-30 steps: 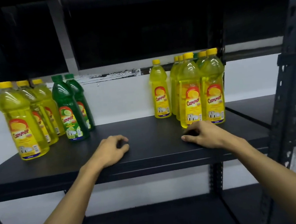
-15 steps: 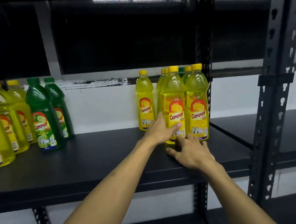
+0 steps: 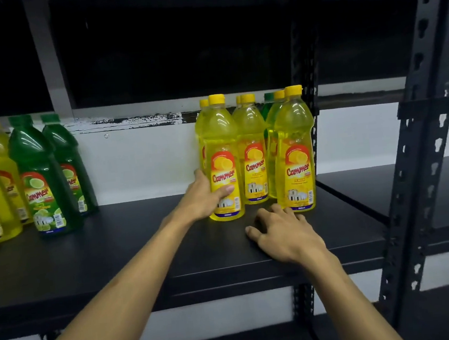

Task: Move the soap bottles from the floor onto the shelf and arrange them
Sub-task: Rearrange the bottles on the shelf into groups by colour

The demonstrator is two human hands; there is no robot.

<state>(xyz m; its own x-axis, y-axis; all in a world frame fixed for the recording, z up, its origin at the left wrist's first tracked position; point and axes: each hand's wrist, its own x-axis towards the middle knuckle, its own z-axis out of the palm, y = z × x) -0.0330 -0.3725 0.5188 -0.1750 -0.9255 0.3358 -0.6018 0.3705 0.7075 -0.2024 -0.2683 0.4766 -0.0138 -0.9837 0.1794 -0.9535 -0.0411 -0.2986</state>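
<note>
While the black shelf point(image 3: 116, 251) carries two clusters of soap bottles, a yellow-and-green group point(image 3: 40, 182) at far left and a tighter yellow group point(image 3: 257, 153) at right, I judge the arranging is under way, no floor in view. Left hand point(image 3: 203, 199) has its grip clamped round the front-left yellow bottle point(image 3: 221, 159), likely squaring it up; right hand point(image 3: 281, 233) lies fingers apart on the shelf, just before another yellow bottle point(image 3: 295, 152), holding nothing.
</note>
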